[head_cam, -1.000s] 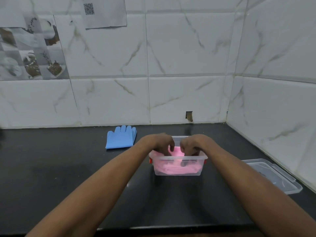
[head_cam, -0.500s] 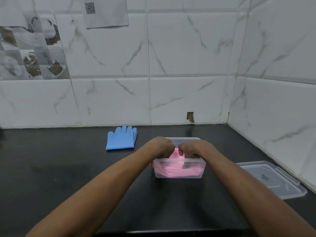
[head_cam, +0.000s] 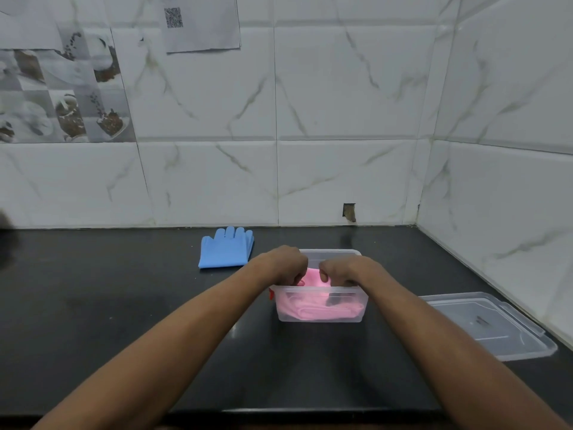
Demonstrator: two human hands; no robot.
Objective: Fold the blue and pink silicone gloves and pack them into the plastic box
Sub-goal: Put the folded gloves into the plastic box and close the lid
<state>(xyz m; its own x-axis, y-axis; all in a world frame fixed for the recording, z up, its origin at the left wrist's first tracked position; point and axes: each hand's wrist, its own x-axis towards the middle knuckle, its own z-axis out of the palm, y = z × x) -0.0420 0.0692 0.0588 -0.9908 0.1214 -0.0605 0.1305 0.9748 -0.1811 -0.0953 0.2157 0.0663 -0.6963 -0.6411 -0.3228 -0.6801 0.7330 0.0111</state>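
Note:
A clear plastic box (head_cam: 321,318) stands on the black counter with folded pink gloves (head_cam: 313,310) inside it. My left hand (head_cam: 286,263) and my right hand (head_cam: 344,270) sit over the box's opening, fingers curled down onto the pink gloves, pinching the part that sticks up between them. The blue gloves (head_cam: 224,252) lie flat and stacked on the counter to the left behind the box, fingers pointing at the wall.
The box's clear lid (head_cam: 486,324) lies on the counter to the right, near the side wall. Tiled walls close the back and the right. The black counter (head_cam: 108,305) stretches out to the left, its front edge close to me.
Both hands have shifted slightly back and up over the box, still pressing the pink gloves. The view has moved a little; the blue gloves have not moved.

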